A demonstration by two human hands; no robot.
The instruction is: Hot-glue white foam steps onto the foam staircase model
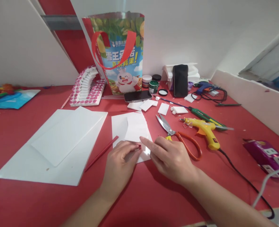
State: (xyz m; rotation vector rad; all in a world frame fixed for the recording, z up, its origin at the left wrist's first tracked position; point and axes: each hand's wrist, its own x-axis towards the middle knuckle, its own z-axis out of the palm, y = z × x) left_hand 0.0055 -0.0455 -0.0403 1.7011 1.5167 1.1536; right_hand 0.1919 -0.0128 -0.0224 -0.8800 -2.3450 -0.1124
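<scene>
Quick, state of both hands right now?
Left hand: closed, pinching a small red piece.
Right hand: index finger extended by the white card's near edge; whether it holds anything cannot be told.

A big bright bag [118, 56] stood by the wall [188, 34], with a phone [137, 96] in front. A little green jar [153, 87] sat near the phone. A purple thing [259, 154] lay far right.

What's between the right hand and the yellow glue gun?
In the head view, the scissors lie between the right hand and the yellow glue gun, orange handle toward the hand's side.
</scene>
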